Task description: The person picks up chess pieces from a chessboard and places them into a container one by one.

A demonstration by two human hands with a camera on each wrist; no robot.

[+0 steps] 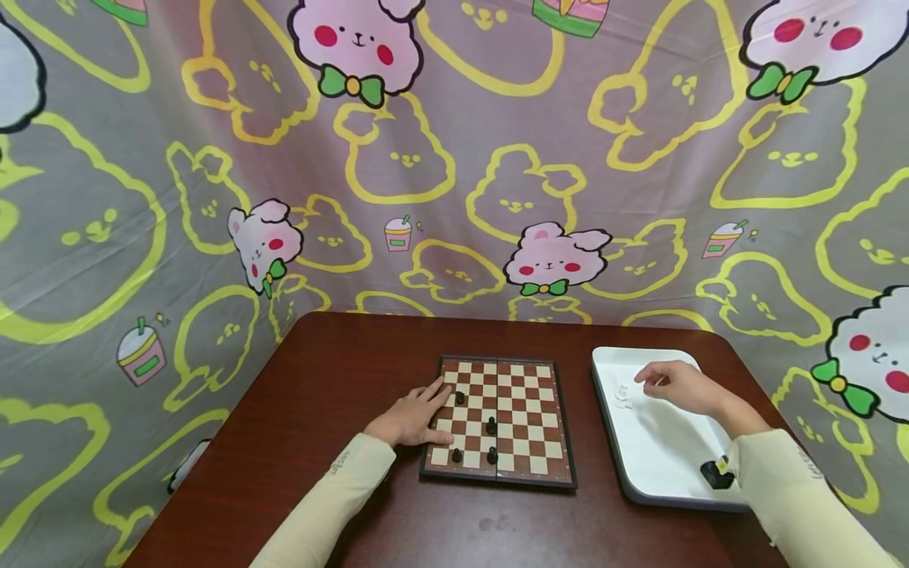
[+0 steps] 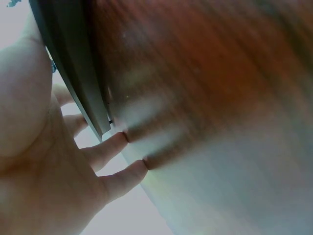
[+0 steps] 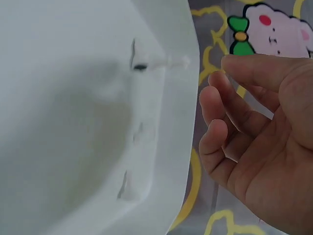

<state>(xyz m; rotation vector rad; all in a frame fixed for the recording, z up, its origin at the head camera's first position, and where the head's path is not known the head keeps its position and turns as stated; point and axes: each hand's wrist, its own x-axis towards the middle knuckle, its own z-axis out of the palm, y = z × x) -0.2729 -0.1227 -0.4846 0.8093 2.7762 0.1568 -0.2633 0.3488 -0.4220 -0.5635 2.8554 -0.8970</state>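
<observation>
My left hand [image 1: 408, 418] rests on the left edge of a chessboard [image 1: 527, 418], its fingers spread and straight. From the left wrist view, fingertips [image 2: 137, 169] touch the brown tabletop beside the board's dark side [image 2: 73, 68]. Several black chess pieces [image 1: 491, 426] stand on the board's left half, close to that hand. Over a white tray [image 1: 678, 465] hovers my right hand [image 1: 682, 385], fingers loosely bent and nothing between them. Small white chess pieces [image 1: 622, 397] lie in the tray, left of the hand. The right wrist view shows one white piece [image 3: 168, 62] near the tray wall.
A dark brown table [image 1: 341, 363] carries the board and the tray, with a gap between them. Beside the right sleeve is a small black object [image 1: 716, 475] with a yellow mark. Cloth [image 1: 440, 181] printed with cartoon animals hangs behind and around the table.
</observation>
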